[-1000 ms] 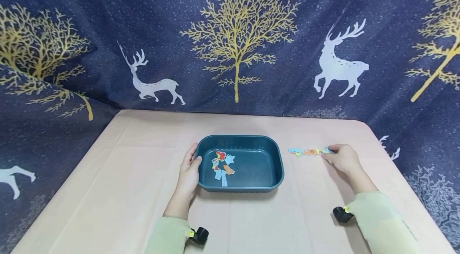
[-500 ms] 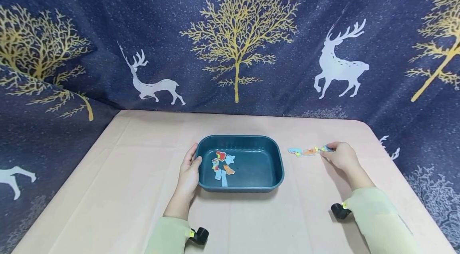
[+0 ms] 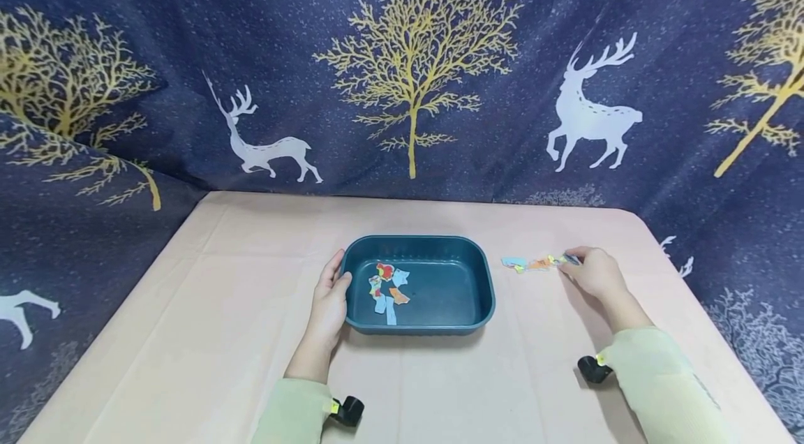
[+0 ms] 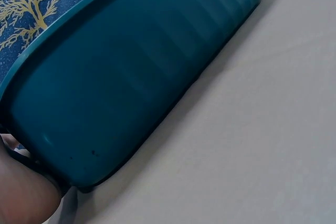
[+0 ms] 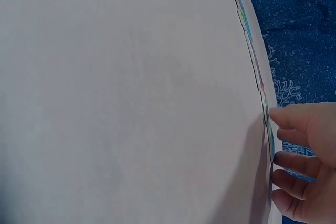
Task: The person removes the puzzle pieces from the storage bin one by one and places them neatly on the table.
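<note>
In the head view, my left hand (image 3: 328,301) grips the left side of a dark teal plastic tray (image 3: 440,330), thumb over the rim. Several flat, irregular, colourful puzzle pieces (image 3: 380,303) lie in its left half. Right of the tray, more pieces form a row on the table, from a light-blue piece (image 3: 515,262) through an orange piece (image 3: 539,264). My right hand (image 3: 595,275) holds the piece at the row's right end between thumb and fingertips, partly covering it. The right wrist view shows these fingertips (image 5: 278,157) low at the tabletop.
A pale pink cloth covers the table (image 3: 207,332). Behind it hangs a dark blue curtain (image 3: 477,165) with printed deer and trees. A small black camera sits at each wrist.
My right hand has shifted slightly left and away with the end piece, closer to the row. The left hand and the tray stay in place.
</note>
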Demonstrator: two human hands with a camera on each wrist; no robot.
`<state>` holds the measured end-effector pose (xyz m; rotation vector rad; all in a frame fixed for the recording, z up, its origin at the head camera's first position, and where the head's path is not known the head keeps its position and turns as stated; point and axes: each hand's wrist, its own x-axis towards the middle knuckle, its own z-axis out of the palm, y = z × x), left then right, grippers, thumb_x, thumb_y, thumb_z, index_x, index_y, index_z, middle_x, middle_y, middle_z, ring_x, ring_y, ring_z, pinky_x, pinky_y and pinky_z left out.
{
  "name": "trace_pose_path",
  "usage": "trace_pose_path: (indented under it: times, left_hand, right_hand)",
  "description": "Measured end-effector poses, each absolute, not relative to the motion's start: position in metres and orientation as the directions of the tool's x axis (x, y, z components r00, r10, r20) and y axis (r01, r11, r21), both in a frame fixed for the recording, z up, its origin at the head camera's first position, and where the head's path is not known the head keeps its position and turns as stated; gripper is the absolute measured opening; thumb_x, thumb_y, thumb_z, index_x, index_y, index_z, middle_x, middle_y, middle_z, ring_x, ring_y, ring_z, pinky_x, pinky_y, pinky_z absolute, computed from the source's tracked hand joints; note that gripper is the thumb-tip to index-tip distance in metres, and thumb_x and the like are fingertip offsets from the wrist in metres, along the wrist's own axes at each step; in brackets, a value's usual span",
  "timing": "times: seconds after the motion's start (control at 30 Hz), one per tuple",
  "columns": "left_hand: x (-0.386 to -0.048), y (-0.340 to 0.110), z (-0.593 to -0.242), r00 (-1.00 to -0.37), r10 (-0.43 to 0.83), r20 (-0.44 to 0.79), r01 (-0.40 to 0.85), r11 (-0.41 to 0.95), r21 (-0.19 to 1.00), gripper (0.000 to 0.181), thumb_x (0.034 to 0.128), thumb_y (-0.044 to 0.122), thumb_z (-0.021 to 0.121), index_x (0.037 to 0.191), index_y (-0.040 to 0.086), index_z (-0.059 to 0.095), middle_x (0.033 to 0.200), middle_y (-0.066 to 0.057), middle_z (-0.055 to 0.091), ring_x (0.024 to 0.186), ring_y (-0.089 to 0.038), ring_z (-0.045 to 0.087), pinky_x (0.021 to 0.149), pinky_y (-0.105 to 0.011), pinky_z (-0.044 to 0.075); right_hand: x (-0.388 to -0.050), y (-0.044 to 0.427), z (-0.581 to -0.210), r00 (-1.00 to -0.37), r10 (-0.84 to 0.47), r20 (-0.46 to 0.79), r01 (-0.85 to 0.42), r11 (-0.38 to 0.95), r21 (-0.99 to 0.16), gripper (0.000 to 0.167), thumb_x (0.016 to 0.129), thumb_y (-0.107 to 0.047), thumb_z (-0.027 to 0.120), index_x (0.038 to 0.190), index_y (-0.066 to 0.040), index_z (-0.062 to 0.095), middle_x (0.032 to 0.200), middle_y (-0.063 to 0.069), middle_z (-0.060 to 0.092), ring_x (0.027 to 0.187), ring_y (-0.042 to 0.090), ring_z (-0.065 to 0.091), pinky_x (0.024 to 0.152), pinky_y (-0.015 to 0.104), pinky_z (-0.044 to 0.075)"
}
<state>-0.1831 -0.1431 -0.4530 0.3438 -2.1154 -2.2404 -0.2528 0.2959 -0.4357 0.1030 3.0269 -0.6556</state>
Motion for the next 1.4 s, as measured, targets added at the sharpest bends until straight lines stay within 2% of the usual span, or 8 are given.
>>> trace_pose_path:
  times: [0.2, 0.43, 0.87, 1.1, 1.4]
  left_hand:
    - [-0.183, -0.142, -0.453, -0.978, -0.170, -0.124, -0.113, -0.074, 0.991, 0.050, 0.1013, 0.010, 0.034, 0.150, 0.013, 0.024, 0.158, -0.008, 0.021, 0.146, -0.028, 0.018, 0.118, -0.044, 0.020]
    - [-0.183, -0.143, -0.454, -0.975, -0.179, -0.128, -0.117, -0.074, 0.990, 0.050, 0.1011, 0.010, 0.035, 0.150, 0.013, 0.025, 0.158, -0.009, 0.021, 0.146, -0.028, 0.019, 0.118, -0.043, 0.021]
    - [-0.183, -0.144, -0.455, -0.976, -0.181, -0.123, -0.112, -0.065, 0.991, 0.050, 0.1010, 0.010, 0.035, 0.150, 0.013, 0.025, 0.158, -0.008, 0.022, 0.145, -0.028, 0.020, 0.118, -0.044, 0.021]
    - [-0.182, -0.143, -0.453, -0.976, -0.178, -0.126, -0.118, -0.056, 0.991, 0.050, 0.1012, 0.011, 0.035, 0.150, 0.014, 0.025, 0.157, -0.009, 0.022, 0.145, -0.029, 0.020, 0.117, -0.044, 0.022]
    - [-0.183, -0.144, -0.455, -0.976, -0.176, -0.127, -0.117, -0.063, 0.991, 0.050, 0.1012, 0.011, 0.035, 0.150, 0.014, 0.024, 0.157, -0.009, 0.022, 0.145, -0.029, 0.021, 0.118, -0.044, 0.022]
  right_hand:
    - [-0.254, 0.294, -0.436, -0.997, 0.038, -0.066, 0.060, 0.930, -0.362, 0.047, 0.091, -0.030, 0.058, 0.125, 0.002, 0.056, 0.130, 0.032, 0.050, 0.121, 0.055, 0.041, 0.098, 0.068, 0.033]
    - [-0.255, 0.291, -0.438, -0.997, 0.047, -0.052, 0.062, 0.940, -0.334, 0.043, 0.090, -0.029, 0.059, 0.121, 0.001, 0.060, 0.127, 0.031, 0.053, 0.119, 0.054, 0.043, 0.097, 0.068, 0.035]
    - [-0.254, 0.289, -0.439, -1.000, 0.002, -0.012, 0.006, 0.936, -0.351, 0.039, 0.089, -0.024, 0.061, 0.117, 0.001, 0.063, 0.124, 0.029, 0.056, 0.118, 0.054, 0.045, 0.098, 0.066, 0.035]
    - [-0.252, 0.284, -0.437, -1.000, 0.007, -0.025, 0.015, 0.938, -0.347, 0.040, 0.089, -0.028, 0.060, 0.118, 0.000, 0.063, 0.126, 0.029, 0.055, 0.119, 0.054, 0.044, 0.099, 0.067, 0.034]
    - [-0.251, 0.274, -0.440, -0.982, -0.177, 0.061, -0.187, 0.910, -0.369, 0.040, 0.088, -0.023, 0.064, 0.119, 0.003, 0.062, 0.124, 0.034, 0.051, 0.117, 0.051, 0.044, 0.099, 0.066, 0.034]
